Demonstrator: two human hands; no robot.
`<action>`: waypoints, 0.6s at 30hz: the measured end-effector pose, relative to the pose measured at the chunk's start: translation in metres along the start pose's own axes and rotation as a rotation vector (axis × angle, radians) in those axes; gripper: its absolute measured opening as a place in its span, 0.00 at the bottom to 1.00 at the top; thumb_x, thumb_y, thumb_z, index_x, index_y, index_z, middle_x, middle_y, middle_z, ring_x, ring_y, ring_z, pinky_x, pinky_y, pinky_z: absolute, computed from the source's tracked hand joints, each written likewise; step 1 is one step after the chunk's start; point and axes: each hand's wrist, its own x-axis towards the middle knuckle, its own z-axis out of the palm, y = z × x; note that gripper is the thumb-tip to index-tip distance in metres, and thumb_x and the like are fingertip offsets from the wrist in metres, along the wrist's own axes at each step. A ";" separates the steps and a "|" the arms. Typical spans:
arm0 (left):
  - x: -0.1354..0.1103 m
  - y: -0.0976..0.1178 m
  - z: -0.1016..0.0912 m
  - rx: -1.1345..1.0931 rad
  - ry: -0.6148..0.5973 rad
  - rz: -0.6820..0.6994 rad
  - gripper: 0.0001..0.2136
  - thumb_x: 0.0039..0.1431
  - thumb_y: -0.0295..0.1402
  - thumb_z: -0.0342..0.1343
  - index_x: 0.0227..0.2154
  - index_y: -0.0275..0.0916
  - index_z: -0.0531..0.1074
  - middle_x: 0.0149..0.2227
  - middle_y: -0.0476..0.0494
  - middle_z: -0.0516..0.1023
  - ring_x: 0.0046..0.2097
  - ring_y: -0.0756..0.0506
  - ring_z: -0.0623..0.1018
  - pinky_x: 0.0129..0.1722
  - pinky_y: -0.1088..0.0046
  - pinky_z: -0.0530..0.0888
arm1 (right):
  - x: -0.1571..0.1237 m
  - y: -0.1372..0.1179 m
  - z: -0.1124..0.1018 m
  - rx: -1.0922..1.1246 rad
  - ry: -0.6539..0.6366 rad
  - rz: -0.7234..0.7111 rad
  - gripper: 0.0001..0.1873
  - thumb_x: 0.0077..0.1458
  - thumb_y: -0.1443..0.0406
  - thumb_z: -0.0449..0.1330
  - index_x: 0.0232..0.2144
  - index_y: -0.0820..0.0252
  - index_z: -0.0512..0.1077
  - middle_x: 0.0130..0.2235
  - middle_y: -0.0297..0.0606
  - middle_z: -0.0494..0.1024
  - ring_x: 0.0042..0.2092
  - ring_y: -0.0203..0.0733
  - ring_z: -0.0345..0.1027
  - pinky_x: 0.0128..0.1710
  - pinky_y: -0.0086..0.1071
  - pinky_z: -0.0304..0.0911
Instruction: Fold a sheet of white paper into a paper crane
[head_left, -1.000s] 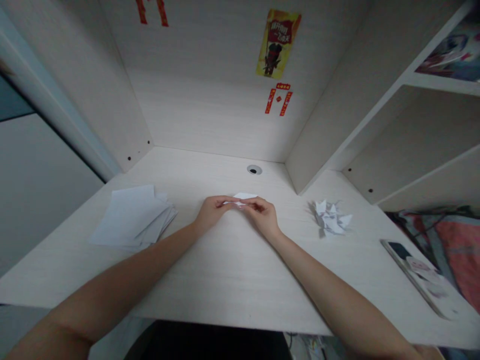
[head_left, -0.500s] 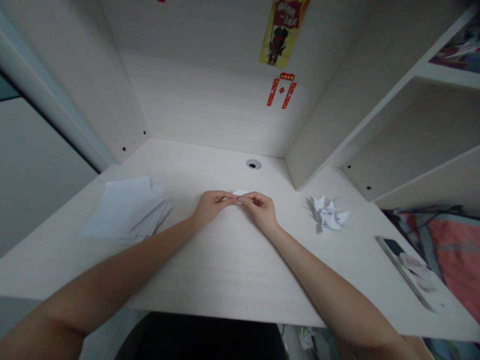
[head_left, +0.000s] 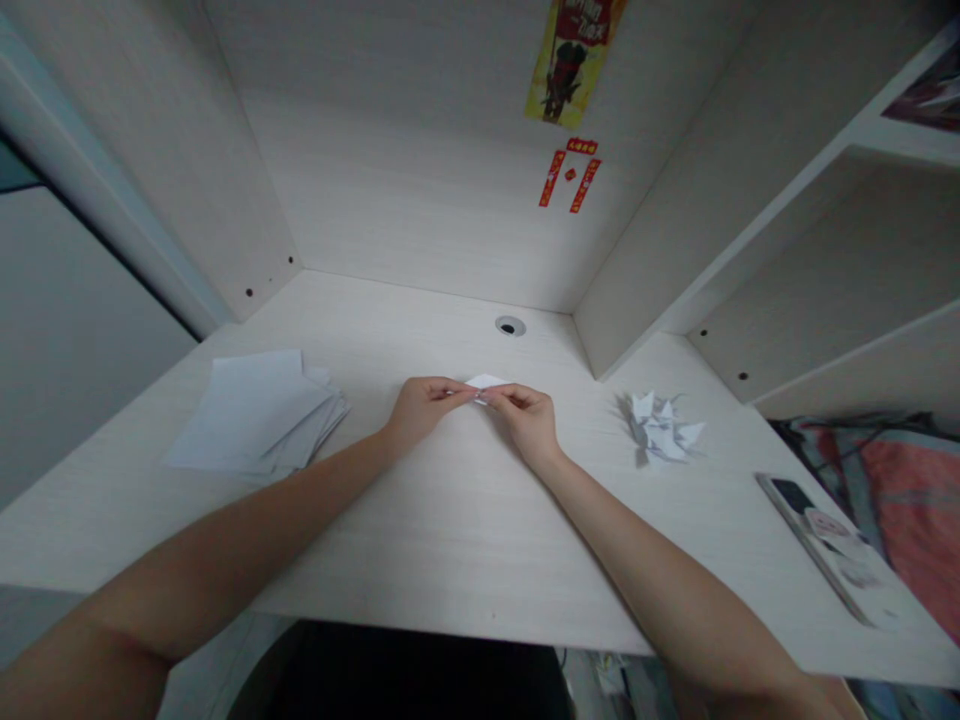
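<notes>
Near the middle of the desk, a small folded piece of white paper (head_left: 486, 381) is pinched between my two hands. My left hand (head_left: 426, 408) grips its left side with thumb and fingertips. From the other side, my right hand (head_left: 528, 418) pinches it, and the fingertips of both hands almost meet. Most of the paper lies hidden behind the fingers; only its pale far edge shows. Off to the right sits a cluster of folded white paper figures (head_left: 661, 428). A pile of white paper sheets (head_left: 251, 410) lies to the left of my left hand.
A phone (head_left: 821, 545) with a decorated case lies on the desk (head_left: 450, 540) at the right. The back panel has a cable hole (head_left: 510, 326) in front of it. An upright divider (head_left: 637, 290) stands at the right, with red fabric (head_left: 915, 510) beyond the desk edge.
Both hands stay pinched on the folded paper, with the right hand shifted very slightly right. A little more of the paper's far edge shows. The camera view has shifted slightly.
</notes>
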 end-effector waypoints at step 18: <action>-0.001 0.004 -0.001 0.008 0.061 0.012 0.13 0.44 0.39 0.63 0.34 0.39 0.79 0.37 0.43 0.81 0.41 0.43 0.79 0.45 0.67 0.73 | 0.002 0.002 0.000 0.075 0.017 0.054 0.15 0.39 0.58 0.67 0.33 0.57 0.78 0.29 0.36 0.80 0.28 0.37 0.71 0.33 0.35 0.67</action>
